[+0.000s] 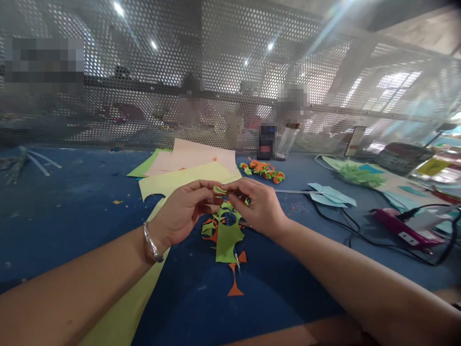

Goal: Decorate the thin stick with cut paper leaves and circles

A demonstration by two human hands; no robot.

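Between the fingertips of my left hand (189, 204) and my right hand (257, 204) is a small curled piece of pale yellow-green paper (219, 190). Both hands are closed in a pinch on it, above the table. Just below them lies a green paper offcut (227, 240) with rounded cut-outs, among orange paper scraps (235, 288). The metal tip of a slim tool (237, 262) shows beside the green offcut; its other end is hidden under the paper and my right hand. Behind my right hand sits a pile of small orange and green curled paper pieces (264, 169).
Pale yellow paper (180, 179) and pink sheets (205, 154) lie behind my left hand. A purple power strip (406, 230) with black cables and light blue paper pieces (333, 194) are on the right. A bottle (288, 142) stands by the perforated metal screen (144, 72).
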